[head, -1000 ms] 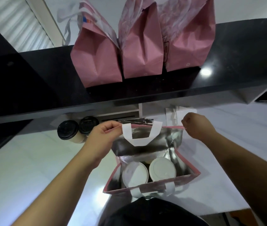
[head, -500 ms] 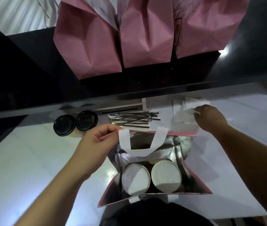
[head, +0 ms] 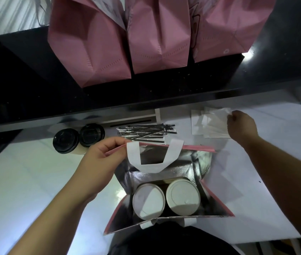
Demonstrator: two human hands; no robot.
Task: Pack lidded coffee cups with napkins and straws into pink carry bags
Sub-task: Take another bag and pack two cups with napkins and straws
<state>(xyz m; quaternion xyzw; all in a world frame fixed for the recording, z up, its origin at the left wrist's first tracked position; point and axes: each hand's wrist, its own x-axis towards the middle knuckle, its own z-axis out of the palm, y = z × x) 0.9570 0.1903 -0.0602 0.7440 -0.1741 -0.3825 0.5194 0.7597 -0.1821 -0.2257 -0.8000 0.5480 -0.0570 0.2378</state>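
An open pink carry bag (head: 219,205) with a silver lining and white handles stands on the white counter in front of me. Two white-lidded cups (head: 148,201) (head: 182,196) sit side by side inside it. My left hand (head: 98,162) pinches the bag's far left rim and holds it open. My right hand (head: 241,126) rests on a stack of white napkins (head: 210,124) at the back right, fingers pinching the top napkin's edge. A pile of wrapped black straws (head: 146,133) lies behind the bag.
Two black-lidded cups (head: 65,141) (head: 91,134) stand at the back left of the counter. Three closed pink bags (head: 89,46) (head: 159,37) (head: 225,28) stand in a row on a raised black shelf (head: 26,85) behind.
My right hand let go of the bag's right rim and moved back and right onto the napkins. The left hand kept its hold on the rim. The view tilted closer.
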